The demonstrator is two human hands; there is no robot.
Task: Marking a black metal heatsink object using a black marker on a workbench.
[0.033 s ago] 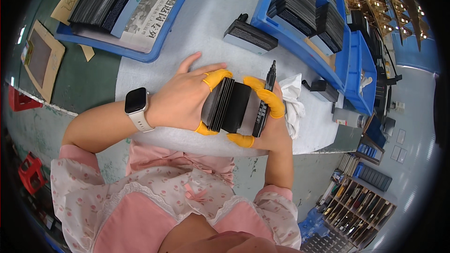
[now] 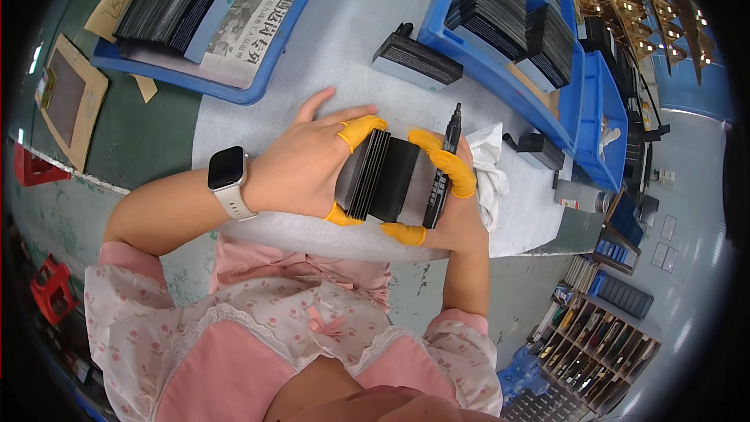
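Both my hands hold a stack of thin black plates [image 2: 387, 180] on edge, just above the near edge of the pale table mat [image 2: 328, 47]. My left hand [image 2: 301, 168], with a white smartwatch [image 2: 228, 176] on its wrist, clamps the stack's left side between thumb and forefinger. My right hand [image 2: 461, 207] grips the right side and also holds a black marker pen [image 2: 444, 168] against the stack. Orange finger cots cover fingertips on both hands.
A blue tray [image 2: 234, 94] lined with newspaper holds black plates at the far left. Another blue tray [image 2: 461, 51] with more black stacks is at the far right. A separate black stack [image 2: 416, 59] lies between them. A white cloth [image 2: 492, 160] lies beside my right hand.
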